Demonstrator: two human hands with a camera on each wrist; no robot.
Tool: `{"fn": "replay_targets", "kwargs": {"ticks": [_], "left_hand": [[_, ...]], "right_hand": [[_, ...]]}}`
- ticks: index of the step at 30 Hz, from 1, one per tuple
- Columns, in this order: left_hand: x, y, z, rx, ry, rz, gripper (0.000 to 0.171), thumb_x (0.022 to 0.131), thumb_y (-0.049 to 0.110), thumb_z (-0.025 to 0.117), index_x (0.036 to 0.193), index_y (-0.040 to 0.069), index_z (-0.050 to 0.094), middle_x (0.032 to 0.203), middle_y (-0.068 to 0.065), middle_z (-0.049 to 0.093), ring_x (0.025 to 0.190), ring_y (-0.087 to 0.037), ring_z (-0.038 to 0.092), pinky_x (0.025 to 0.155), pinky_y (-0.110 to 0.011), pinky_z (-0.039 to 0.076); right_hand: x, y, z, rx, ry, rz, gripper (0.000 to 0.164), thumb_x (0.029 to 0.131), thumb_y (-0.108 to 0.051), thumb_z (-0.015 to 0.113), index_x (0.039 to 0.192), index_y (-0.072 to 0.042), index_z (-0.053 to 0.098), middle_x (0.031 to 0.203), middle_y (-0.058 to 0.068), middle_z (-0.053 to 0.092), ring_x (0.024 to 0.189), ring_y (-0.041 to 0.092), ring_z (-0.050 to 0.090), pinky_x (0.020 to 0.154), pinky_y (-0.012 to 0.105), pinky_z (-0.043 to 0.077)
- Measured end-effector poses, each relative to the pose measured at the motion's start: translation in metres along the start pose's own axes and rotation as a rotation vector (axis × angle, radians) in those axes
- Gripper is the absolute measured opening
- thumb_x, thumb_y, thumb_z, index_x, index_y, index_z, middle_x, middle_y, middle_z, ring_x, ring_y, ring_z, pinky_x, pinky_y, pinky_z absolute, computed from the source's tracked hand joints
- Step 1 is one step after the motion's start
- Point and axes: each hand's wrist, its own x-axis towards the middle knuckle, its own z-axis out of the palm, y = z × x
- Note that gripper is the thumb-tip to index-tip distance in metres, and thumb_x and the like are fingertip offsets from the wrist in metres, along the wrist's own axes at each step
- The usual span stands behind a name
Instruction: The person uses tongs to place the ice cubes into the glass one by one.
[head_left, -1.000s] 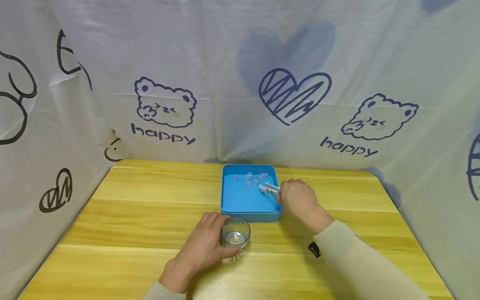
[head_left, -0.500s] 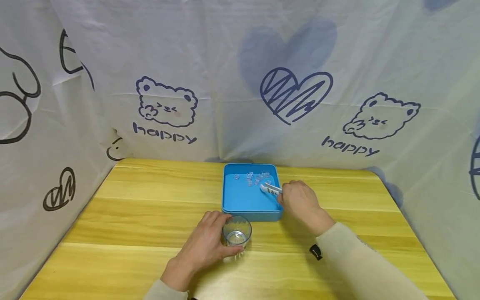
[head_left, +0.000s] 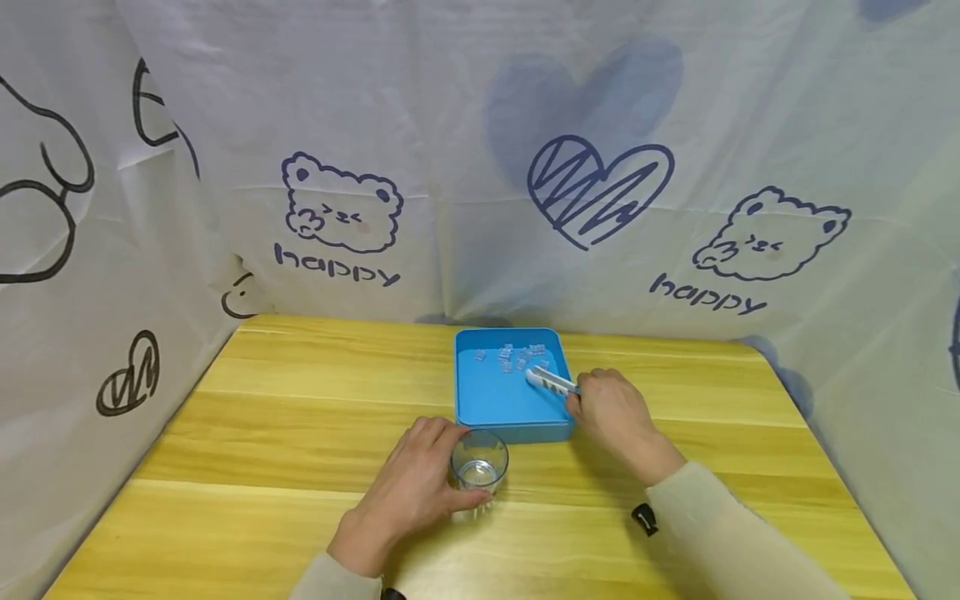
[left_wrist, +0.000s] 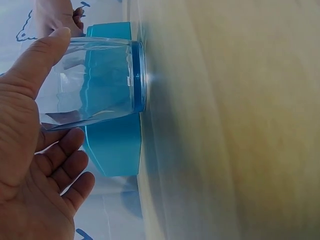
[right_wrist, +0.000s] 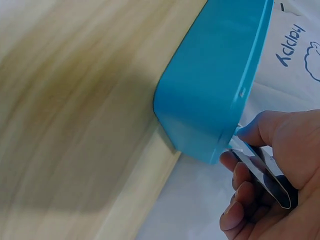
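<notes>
My left hand (head_left: 420, 475) grips a clear drinking glass (head_left: 480, 462) by its side, thumb on the near side and fingers on the far side. In the left wrist view the glass (left_wrist: 95, 82) stands on the table, and only its clear walls and thick base show. My right hand (head_left: 618, 417) holds a pair of small tongs (head_left: 552, 382) with white tips, reaching over the right wall of a blue square tray (head_left: 487, 404). Several clear cubes (head_left: 506, 357) lie in the tray's far half, close to the tong tips. In the right wrist view, fingers and thumb wrap the metal tongs (right_wrist: 265, 175).
The wooden table (head_left: 315, 400) extends to both sides of the tray and glass. Behind it hangs a white cloth (head_left: 465, 208) with drawn bears and hearts. A black clip-like piece (head_left: 644, 518) shows by the right sleeve.
The head view has shifted slightly, moving everything a little right in the picture. My right hand has drawn back slightly from the tray, showing more of the tongs. The left hand keeps the glass in place.
</notes>
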Motion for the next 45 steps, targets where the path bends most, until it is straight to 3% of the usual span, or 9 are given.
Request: {"fn": "replay_targets", "kwargs": {"ticks": [13,32,38,45], "left_hand": [[0.0,-0.001,0.002,-0.078,0.012,-0.025,0.081,0.074,0.054,0.093,0.135,0.009,0.064,0.126,-0.003,0.065,0.117,-0.021,0.055,0.107,-0.044,0.05],[0.001,0.0,0.003,-0.074,0.005,-0.034,0.081,0.075,0.053,0.093,0.135,0.008,0.064,0.124,-0.003,0.065,0.115,-0.02,0.055,0.105,-0.042,0.051],[0.001,0.0,0.003,-0.076,0.005,-0.033,0.082,0.075,0.054,0.093,0.135,0.008,0.064,0.125,-0.003,0.065,0.115,-0.02,0.055,0.105,-0.042,0.051],[0.002,0.0,0.002,-0.071,0.007,-0.024,0.079,0.075,0.054,0.092,0.134,0.008,0.064,0.124,-0.003,0.065,0.115,-0.022,0.055,0.107,-0.044,0.05]], "right_hand": [[-0.005,0.006,0.006,-0.001,0.053,-0.024,0.027,0.094,-0.011,0.067,0.07,-0.008,0.054,0.067,0.004,0.044,0.064,0.021,0.042,0.057,0.029,0.036],[-0.01,0.002,0.004,0.088,0.006,0.016,0.025,0.094,-0.012,0.065,0.071,-0.01,0.055,0.068,0.004,0.045,0.065,0.02,0.042,0.057,0.029,0.035],[-0.014,0.005,0.002,0.099,0.058,0.029,0.025,0.094,-0.011,0.066,0.071,-0.01,0.056,0.068,0.003,0.045,0.065,0.02,0.043,0.057,0.03,0.035],[-0.019,0.007,0.004,0.097,0.122,-0.015,0.025,0.094,-0.011,0.068,0.072,-0.01,0.056,0.068,0.002,0.043,0.065,0.019,0.042,0.057,0.03,0.034]]}}
